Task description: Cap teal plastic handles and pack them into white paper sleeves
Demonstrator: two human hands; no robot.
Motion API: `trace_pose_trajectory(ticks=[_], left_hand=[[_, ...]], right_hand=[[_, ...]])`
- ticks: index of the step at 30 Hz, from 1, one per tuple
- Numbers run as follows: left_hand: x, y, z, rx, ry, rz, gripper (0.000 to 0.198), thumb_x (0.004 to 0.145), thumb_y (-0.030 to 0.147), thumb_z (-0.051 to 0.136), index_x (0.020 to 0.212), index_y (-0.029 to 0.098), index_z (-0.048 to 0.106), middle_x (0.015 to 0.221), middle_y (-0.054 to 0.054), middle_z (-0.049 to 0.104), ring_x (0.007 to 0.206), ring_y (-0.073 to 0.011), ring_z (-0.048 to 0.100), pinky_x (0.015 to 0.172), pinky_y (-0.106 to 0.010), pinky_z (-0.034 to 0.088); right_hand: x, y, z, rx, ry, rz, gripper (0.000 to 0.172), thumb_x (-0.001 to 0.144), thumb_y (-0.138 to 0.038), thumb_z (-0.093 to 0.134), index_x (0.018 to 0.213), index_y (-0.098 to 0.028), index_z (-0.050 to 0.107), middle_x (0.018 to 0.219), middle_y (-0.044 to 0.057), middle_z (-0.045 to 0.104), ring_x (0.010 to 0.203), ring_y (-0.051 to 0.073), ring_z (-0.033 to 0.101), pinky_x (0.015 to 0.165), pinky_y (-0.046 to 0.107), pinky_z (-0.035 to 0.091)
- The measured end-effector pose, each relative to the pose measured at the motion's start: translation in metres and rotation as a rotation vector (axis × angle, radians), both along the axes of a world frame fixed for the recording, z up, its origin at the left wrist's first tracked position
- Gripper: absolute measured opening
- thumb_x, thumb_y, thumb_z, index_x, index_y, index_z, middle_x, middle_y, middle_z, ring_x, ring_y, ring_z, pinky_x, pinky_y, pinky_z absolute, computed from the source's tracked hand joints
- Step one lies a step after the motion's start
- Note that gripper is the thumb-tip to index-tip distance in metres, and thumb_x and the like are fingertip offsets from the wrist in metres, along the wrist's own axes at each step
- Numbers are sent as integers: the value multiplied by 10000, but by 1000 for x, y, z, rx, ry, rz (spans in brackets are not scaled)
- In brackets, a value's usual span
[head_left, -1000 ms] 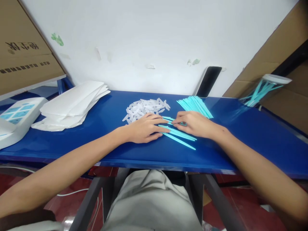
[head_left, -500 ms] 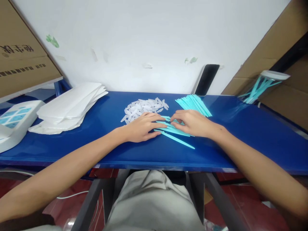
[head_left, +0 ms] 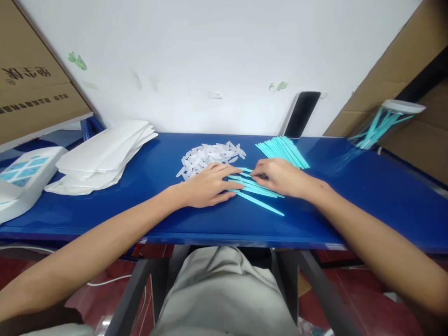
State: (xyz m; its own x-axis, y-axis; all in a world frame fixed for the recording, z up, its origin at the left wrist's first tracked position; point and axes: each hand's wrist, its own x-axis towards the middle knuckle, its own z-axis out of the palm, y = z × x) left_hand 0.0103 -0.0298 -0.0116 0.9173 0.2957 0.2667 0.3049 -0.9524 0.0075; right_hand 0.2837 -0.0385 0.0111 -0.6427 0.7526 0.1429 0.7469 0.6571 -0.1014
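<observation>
Here, in the head view, our left hand lies spread on loose turquoise sticks, midway between the front and back edges of the tabletop; our right hand curls over them, grip unclear. Near the back-left corner, a cardboard box carries dark characters we cannot read.

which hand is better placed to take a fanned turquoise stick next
Probably the right hand: it is nearer the fanned sticks, while the left hand lies by the white pieces.
</observation>
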Motion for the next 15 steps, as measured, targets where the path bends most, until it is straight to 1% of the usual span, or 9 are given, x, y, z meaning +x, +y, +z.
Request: trace_pose_trajectory(ticks=[3,6,9,11,15], left_hand=[[2,-2,1,3,37,-13,395,1077,287,421,1407,246,634,1583,-173,460,1429,-361,464,1142,-558,374],[4,-2,1,-9,73,-17,436,1060,255,432,1471,273,577,1623,-168,408,1466,-386,414,1149,-589,358],[3,-1,1,-31,69,14,476,1073,310,426,1541,263,494,1638,-176,385,1480,-388,394,1156,-596,352],[2,0,1,-48,50,39,500,1081,372,427,1562,237,464,1636,-187,387,1480,-382,394,1167,-590,346],[-1,1,1,-79,20,96,500,1084,430,421,1524,209,510,1616,-187,416,1471,-377,404,1182,-584,334]], right_hand=[[-2,0,-2,-6,70,-7,266,943,-206,561,1021,-176,813,935,87,784,800,229,703,726,321,492],[-5,1,-6,-17,144,17,271,964,-237,557,1029,-165,809,980,93,782,831,223,708,757,318,507],[-5,2,-8,-18,138,42,302,992,-274,533,1017,-153,808,981,103,750,812,218,691,755,333,506],[-2,2,-7,2,119,30,316,998,-283,522,1049,-150,804,1000,110,739,821,225,688,761,345,508],[2,3,-3,79,91,-50,337,997,-259,503,1142,-142,784,1094,126,754,911,263,706,802,373,523]])
